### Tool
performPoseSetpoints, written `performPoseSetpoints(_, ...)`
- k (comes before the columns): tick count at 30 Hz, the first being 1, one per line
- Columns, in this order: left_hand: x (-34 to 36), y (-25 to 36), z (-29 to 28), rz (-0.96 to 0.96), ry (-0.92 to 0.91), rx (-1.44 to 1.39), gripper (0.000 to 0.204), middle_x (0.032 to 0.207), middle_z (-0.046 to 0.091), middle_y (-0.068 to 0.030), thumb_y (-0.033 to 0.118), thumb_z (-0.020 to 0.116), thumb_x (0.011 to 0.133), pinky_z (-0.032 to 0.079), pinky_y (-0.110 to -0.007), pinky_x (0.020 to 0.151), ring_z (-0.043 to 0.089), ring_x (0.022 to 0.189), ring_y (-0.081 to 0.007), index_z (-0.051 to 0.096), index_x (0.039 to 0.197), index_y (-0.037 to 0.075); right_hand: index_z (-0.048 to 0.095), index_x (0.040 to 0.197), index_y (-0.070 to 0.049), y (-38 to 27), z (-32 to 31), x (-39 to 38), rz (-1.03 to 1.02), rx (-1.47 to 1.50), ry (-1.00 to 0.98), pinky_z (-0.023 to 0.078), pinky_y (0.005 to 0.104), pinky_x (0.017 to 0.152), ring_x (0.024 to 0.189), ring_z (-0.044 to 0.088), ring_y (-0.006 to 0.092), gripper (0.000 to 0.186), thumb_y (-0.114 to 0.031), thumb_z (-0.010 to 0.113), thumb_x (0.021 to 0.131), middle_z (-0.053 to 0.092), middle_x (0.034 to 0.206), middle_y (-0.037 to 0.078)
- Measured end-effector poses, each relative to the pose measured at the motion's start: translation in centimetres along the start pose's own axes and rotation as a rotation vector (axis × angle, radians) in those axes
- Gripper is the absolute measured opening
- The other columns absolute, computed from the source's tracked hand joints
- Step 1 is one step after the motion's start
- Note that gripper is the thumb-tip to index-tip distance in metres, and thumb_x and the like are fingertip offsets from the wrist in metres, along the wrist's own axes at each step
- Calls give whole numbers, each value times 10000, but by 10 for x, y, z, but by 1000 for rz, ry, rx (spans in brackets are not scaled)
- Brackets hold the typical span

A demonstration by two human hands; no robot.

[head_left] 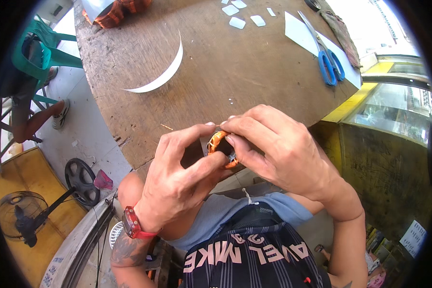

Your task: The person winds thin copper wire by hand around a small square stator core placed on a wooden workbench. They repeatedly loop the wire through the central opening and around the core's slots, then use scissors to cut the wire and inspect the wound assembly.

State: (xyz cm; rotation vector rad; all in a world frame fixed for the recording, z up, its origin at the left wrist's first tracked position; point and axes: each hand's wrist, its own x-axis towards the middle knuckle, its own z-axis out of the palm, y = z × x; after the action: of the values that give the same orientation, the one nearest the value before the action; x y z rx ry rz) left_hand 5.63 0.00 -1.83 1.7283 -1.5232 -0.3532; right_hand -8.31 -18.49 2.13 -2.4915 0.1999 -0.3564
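Observation:
Between my hands, just off the table's near edge, is a small round orange woven piece (pixel 217 141) with a dark hollow, like a little basket. My left hand (pixel 180 165) is closed on its left and lower side, with thumb and fingers curled around it. At its upper right rim, my right hand (pixel 278 144) pinches with thumb and forefinger, and something thin seems to run between the fingertips of both hands. Fingers hide much of the piece. Beyond it, a white paper crescent (pixel 165 77) lies on the wooden table (pixel 216 62).
Blue-handled scissors (pixel 329 67) rest across a white sheet (pixel 297 33) at the far right. Several small white cut pieces (pixel 237 22) lie at the back. Orange woven baskets (pixel 111 15) stand far left. A fan (pixel 26 213), a green chair (pixel 31 53) and another person's leg (pixel 36 120) are left.

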Motion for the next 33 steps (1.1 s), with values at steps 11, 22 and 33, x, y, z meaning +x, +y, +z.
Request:
performPoseSetpoints(11,16,23,-17,-225,149,-96,409,1297,648,-193,114,821,868,518,-443,1040,639,1210,-381,658,1240,66,688,1282,-17,3,-23,-16,267,269,117,580,328,866,1012,706,202,351,-143,738,959,702,1112,111)
performPoseSetpoints(22,16,9,18,-201,248,-1,240,1087,734,-140,12,766,843,559,-410,875,696,984,-320,709,1075,32,664,1075,-10,26,20,-4,-8,98,-6,553,422,788,857,640,335,234,-141,733,893,616,955,151)
performPoseSetpoints(33,7,8,-18,-143,-123,-61,783,1497,594,-179,129,898,788,472,-448,1142,583,1372,-360,542,1479,38,699,1198,-83,6,11,-40,-272,-248,3,521,442,1032,1168,608,257,355,-180,750,861,631,1233,50)
